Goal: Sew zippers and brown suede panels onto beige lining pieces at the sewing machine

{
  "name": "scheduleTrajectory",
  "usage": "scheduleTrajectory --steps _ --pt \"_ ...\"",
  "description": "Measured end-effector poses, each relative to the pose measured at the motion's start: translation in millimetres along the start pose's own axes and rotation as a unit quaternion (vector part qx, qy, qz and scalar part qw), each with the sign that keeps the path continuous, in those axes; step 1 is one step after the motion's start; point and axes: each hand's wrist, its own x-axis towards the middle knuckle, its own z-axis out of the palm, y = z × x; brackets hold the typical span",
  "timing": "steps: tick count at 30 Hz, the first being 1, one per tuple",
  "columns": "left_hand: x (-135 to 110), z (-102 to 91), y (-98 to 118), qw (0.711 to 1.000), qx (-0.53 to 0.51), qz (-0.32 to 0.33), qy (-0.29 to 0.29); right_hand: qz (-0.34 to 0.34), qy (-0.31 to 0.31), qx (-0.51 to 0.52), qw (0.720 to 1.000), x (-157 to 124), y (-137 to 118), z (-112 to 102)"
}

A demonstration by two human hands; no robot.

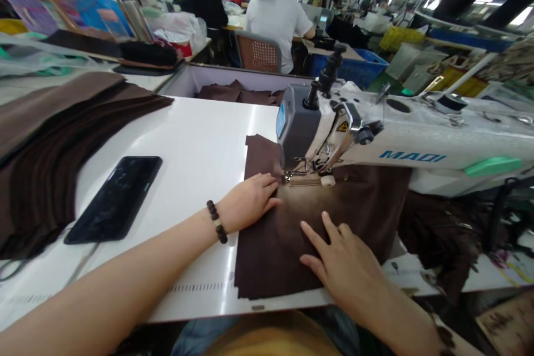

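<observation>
Desk [200, 139]: white top, ruler marks along my near edge.
MAQI sewing machine [421, 136]: right side, head above the cloth.
Brown fabric stack [45, 144]: far left.
Brown fabric panel [271, 261]: flat on desk, partly under the machine.
Right hand [342, 256]: grip open, fingers spread over panel.
Left hand [250, 200]: grip open, I've got fingers flat beside the needle area.
Phone [114, 200]: between stack and panel.
Beaded bracelet [216, 222]: left wrist.
</observation>
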Motion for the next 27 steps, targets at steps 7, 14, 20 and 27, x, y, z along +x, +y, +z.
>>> scheduleTrajectory --steps 7,14,20,27 --pt "16.3 7.6 13.6 0.999 0.020 -0.018 -0.017 -0.019 0.139 0.040 0.989 53.9 9.8 -12.8" --pt "17.1 21.0 17.9 0.998 0.040 -0.049 -0.029 -0.020 0.148 0.073 0.986 69.2 -4.2 13.8" --pt "14.9 25.2 19.1 0.996 0.046 -0.059 -0.042 -0.013 0.158 0.084 0.984 68.2 -5.0 16.5" --pt "15.0 28.0 20.6 0.994 0.063 -0.069 -0.058 -0.009 0.164 0.089 0.982 70.7 -3.5 23.2"
